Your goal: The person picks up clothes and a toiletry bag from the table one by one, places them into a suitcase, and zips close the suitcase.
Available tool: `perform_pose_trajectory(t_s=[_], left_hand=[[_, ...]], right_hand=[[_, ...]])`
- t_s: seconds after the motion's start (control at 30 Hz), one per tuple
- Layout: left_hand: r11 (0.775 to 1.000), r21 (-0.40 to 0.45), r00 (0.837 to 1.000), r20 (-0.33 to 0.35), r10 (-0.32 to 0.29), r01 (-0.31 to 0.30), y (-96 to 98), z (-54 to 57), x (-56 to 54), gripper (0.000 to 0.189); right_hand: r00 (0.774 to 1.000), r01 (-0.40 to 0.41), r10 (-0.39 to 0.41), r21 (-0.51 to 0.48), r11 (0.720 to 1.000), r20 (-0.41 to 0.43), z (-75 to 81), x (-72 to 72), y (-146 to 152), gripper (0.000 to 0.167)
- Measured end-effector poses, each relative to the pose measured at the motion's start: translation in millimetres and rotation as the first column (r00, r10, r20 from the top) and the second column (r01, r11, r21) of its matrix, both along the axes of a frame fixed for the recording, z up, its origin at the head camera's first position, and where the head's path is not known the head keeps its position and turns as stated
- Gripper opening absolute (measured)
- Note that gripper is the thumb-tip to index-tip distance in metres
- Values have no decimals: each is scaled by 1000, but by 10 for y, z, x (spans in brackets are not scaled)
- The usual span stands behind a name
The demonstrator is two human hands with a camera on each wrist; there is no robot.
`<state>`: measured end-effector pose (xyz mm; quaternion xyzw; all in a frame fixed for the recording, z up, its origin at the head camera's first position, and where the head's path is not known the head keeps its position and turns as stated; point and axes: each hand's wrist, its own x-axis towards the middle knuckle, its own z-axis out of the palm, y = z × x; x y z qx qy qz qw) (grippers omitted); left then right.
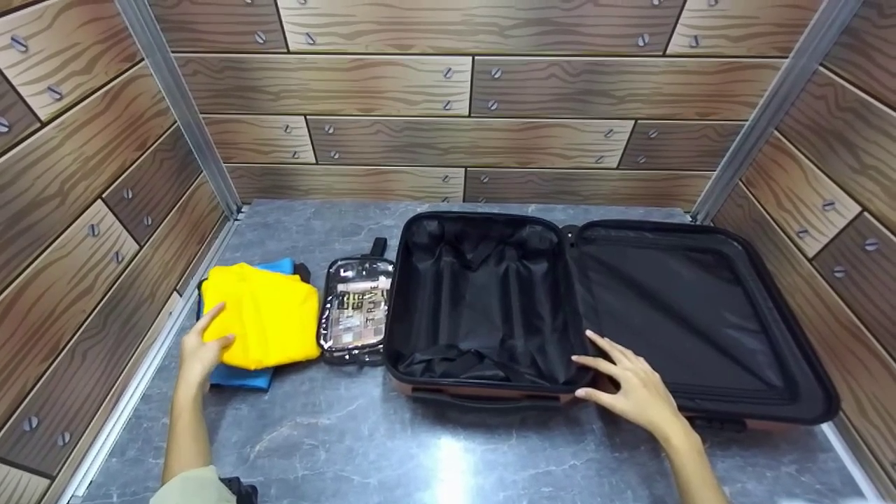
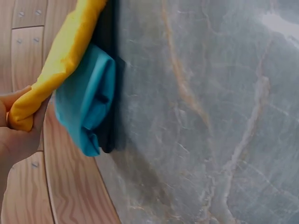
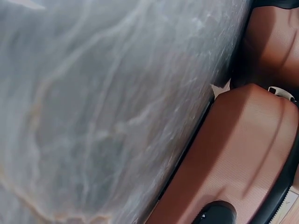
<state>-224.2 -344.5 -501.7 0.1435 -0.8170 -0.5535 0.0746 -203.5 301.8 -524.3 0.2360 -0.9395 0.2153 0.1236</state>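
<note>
- Yellow cloth (image 1: pixel 262 318): folded, at left of scene, on top of folded blue cloth (image 1: pixel 241 378), blue edges poking out near and far.
- Left hand (image 1: pixel 201 350): pinches yellow cloth by left edge, thumb and fingers closed round a fold.
- Dark cloth (image 2: pixel 110 126): under the blue, mostly hidden.
- Clear pouch (image 1: pixel 358 301): flat, just right of yellow cloth; black trim, printed lettering, black strap at far end.
- Suitcase (image 1: pixel 483 301): right of pouch, spread open in two halves side by side; black lining, copper-brown outside.
- Right hand (image 1: pixel 633 392): fingers spread, holds nothing; at suitcase's near side, by the join between halves. Cannot tell if touching.
- Grey marbled table (image 1: pixel 336 434): under all of it.
- Wood-patterned panels (image 1: pixel 392 84): left, right and far sides; metal posts (image 1: pixel 183 105) at far corners.
- Pale sleeve (image 1: pixel 192 486): near left, on left arm.
</note>
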Motion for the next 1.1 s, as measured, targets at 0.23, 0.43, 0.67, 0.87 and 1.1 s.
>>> perform_pose_trajectory(t_s=[0.23, 0.43, 0.67, 0.87, 1.1], left_hand=[[996, 68, 997, -59, -53, 57, 100, 209, 23, 62], [988, 93, 989, -101, -110, 119, 213, 368, 2, 62], [988, 71, 982, -142, -128, 139, 367, 524, 2, 60], [985, 71, 970, -202, -138, 155, 471, 678, 40, 58], [981, 76, 948, -282, -151, 179, 556, 814, 96, 56]], right_hand=[[1000, 6, -6, -2, 1000, 1, -5, 3, -10, 50], [1000, 3, -3, 0, 1000, 0, -10, 3, -7, 51], [1000, 3, -3, 3, 1000, 0, -4, 10, -10, 51], [1000, 1, -1, 5, 1000, -12, -5, 12, -8, 51], [1000, 1, -1, 4, 1000, -28, -16, 6, -9, 50]])
